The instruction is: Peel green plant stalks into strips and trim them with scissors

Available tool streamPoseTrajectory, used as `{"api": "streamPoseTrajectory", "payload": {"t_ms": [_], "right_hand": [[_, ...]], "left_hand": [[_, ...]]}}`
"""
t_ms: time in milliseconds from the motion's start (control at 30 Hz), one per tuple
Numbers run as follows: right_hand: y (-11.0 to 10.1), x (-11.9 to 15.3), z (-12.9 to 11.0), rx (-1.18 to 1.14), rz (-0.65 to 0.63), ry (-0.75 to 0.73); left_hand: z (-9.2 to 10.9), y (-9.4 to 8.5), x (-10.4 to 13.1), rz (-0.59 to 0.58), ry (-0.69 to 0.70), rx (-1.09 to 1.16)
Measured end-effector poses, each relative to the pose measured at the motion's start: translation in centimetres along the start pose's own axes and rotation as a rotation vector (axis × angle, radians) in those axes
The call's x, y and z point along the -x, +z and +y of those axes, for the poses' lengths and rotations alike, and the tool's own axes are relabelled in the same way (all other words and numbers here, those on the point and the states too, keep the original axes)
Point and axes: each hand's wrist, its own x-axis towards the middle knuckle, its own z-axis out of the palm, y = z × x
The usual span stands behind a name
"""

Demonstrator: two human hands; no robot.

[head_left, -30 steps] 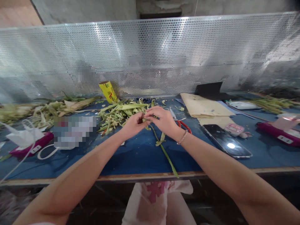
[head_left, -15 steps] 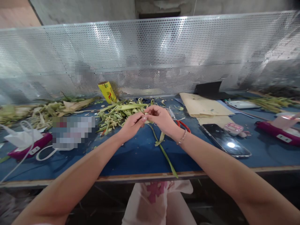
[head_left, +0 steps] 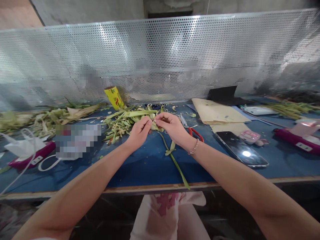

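Note:
A long green plant stem [head_left: 177, 164] lies on the blue table, its lower end over the front edge and a small pale leaf [head_left: 171, 148] partway up. At its upper end is a pale green leafy head [head_left: 154, 126], between my two hands. My left hand [head_left: 140, 132] is closed with thumb and fingers pressed at the left side of this head. From the right, my right hand [head_left: 172, 126] pinches it with thumb and forefinger. The fingers hide part of the head. Right behind lies a heap of plant trimmings [head_left: 122, 123]. Red-handled scissors [head_left: 196, 134] rest beside my right wrist.
A dark phone [head_left: 240, 149], a pink case [head_left: 250, 136] and brown paper [head_left: 217, 111] lie to the right. Purple tissue boxes [head_left: 46, 153] stand at both sides. A yellow tube [head_left: 114, 97] leans at the back, before a perforated metal screen [head_left: 160, 56].
My hands have drawn slightly apart, the left one shifting left and turning. More of the pale green head shows between them. The stem stays in place.

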Motion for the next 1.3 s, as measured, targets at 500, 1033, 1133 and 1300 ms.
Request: {"api": "streamPoseTrajectory", "payload": {"t_ms": [500,1033,1133,1300], "right_hand": [[-0.1,0.2,0.0,0.478,0.094,-0.293],[-1.0,-0.6,0.2,0.150,-0.096,0.066],[-1.2,-0.8,0.3,0.125,-0.093,0.124],[-1.6,-0.9,0.5,0.260,-0.108,0.062]], "left_hand": [[-0.8,0.4,-0.4,-0.042,-0.128,0.193],[-1.9,1.0,-0.3,-0.129,-0.209,0.562],[-1.6,1.0,-0.4,-0.102,-0.229,0.623],[-1.9,0.9,-0.6,-0.080,-0.231,0.688]]}}
